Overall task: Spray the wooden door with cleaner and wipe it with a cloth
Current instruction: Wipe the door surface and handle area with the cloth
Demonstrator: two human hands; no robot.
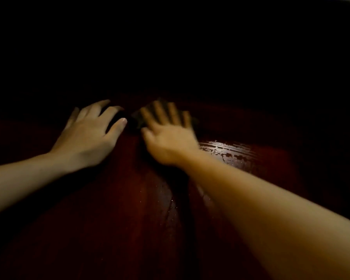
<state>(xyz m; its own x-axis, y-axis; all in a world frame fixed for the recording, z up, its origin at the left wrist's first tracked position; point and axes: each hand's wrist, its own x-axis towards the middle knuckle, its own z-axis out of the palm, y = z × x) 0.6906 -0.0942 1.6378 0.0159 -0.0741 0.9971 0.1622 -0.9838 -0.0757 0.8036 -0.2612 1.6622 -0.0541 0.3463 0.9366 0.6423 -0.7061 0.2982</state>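
Too dark to tell the kind of place. A red-brown varnished wooden door [129, 209] fills the view, with a wet sheen [226, 148] toward 3 o'clock.

No readable text

No word, label, brand, number or sign can be read anywhere in the frame. The wooden door [129, 219] across the lower half shows only dark red grain. The cloth [136, 120] at the middle of the frame is a dark, blurred shape with no legible marking. The upper half of the frame is too dark to make anything out.
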